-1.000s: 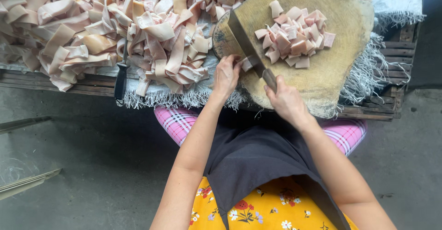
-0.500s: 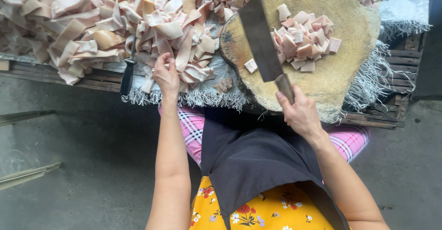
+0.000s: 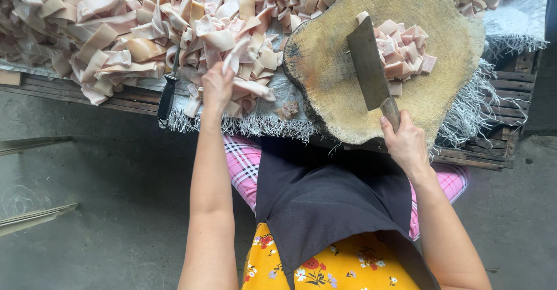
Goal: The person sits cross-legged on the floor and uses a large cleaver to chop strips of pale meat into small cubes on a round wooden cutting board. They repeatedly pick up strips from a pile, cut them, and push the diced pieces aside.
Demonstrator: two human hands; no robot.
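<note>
Cleaver (image 3: 369, 64), gripped by right hand (image 3: 406, 145), blade pointed away along chopping block (image 3: 331, 87); meat strip (image 3: 246, 72) clasped by left hand (image 3: 217, 87).

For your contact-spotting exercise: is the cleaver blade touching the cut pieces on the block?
Touching: the head view shows the cleaver blade's edge against the cut pieces.

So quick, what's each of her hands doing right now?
Left hand: closed on a long pale strip of pork skin from the heap.
Right hand: closed on the handle of a broad steel cleaver.
</note>
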